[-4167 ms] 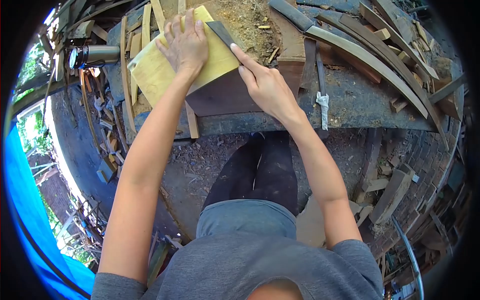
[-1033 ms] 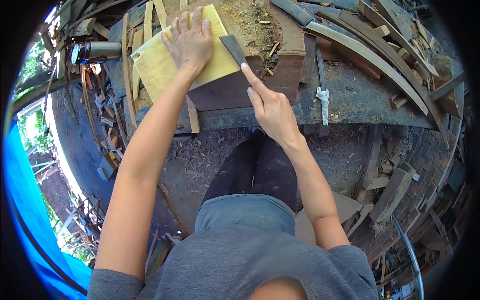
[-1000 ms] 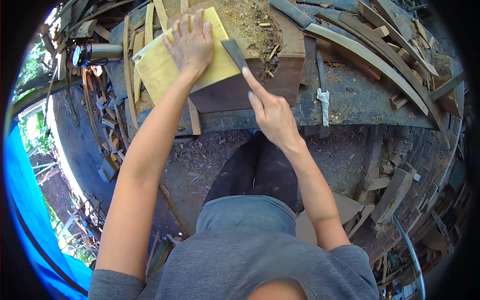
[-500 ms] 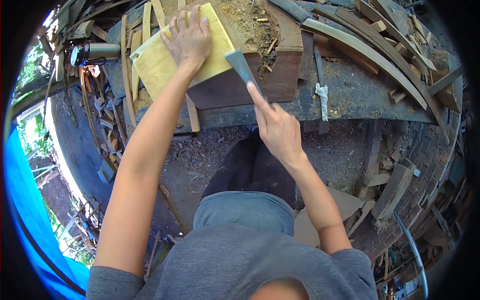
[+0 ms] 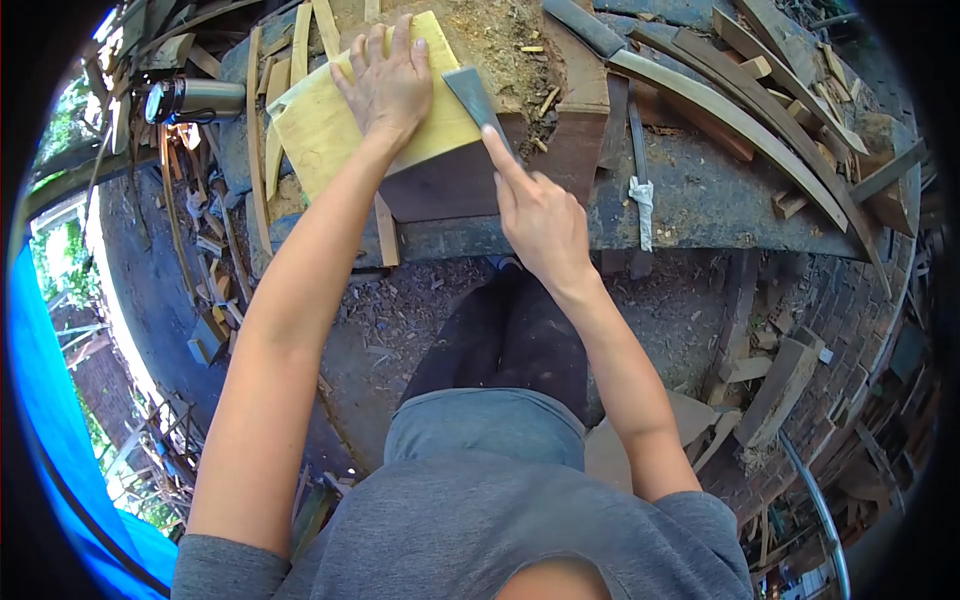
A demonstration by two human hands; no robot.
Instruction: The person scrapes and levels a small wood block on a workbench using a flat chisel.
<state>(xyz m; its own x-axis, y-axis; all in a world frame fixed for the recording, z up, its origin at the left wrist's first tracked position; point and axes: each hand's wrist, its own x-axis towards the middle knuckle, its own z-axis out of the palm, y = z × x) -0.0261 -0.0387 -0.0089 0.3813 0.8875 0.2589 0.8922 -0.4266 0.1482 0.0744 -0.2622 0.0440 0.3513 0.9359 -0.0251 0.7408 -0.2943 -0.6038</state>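
Sawdust-strewn workbench [image 5: 700,200] carries a yellow wood block [image 5: 330,130] at its near edge. Left hand [image 5: 390,85] lies flat on the block, fingers spread. Right hand [image 5: 540,220] grips a flat chisel [image 5: 475,100], forefinger extended along it, blade at the block's right edge.

Left hand [image 5: 388,85] pressed flat, right hand [image 5: 540,215] gripping, forefinger extended

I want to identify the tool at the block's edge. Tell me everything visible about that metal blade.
The metal blade is flat, grey and dull, widening toward a squared far end. It lies tilted along the right edge of the yellow wood block, at the block's corner. The right hand grips its near end, index finger stretched along it; any handle is hidden. The left hand presses flat on the block beside it.
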